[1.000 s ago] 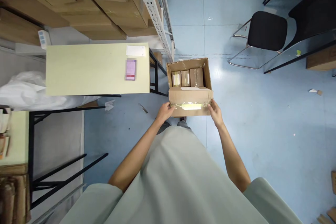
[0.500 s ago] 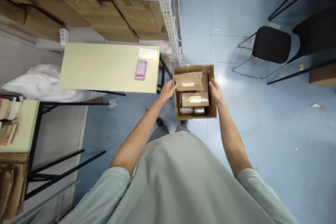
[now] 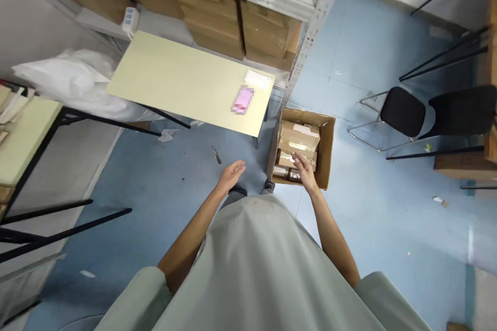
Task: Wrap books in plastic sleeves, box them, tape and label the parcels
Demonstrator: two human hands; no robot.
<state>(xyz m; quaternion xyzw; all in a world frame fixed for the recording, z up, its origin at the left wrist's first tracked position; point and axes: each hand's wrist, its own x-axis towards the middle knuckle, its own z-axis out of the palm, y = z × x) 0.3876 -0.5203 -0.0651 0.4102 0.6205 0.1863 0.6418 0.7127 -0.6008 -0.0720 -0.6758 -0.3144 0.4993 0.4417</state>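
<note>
An open cardboard box (image 3: 327, 155) stands on the floor ahead of my feet, with several smaller brown cartons (image 3: 298, 134) packed inside, some bearing white labels and shiny tape. My right hand (image 3: 306, 171) hovers above the box's near part, fingers extended, holding nothing. To the left of the box, apart from it, my left hand (image 3: 232, 175) is in the air over the floor, its fingers stretched and nothing in it. A small knife-like tool (image 3: 216, 155) lies on the floor just beyond my left hand.
A pale yellow table (image 3: 186, 80) carries a white paper (image 3: 257, 79) and a blurred pink item (image 3: 243, 100). Behind it rises a metal shelf (image 3: 310, 36) with large cartons (image 3: 213, 20). A black chair (image 3: 403, 111) stands at right; table legs (image 3: 66, 235) jut out at left.
Both hands have let go of the box rims; the left has drawn back left, while the right is over the contents. The box now rests on the floor, and the view has turned.
</note>
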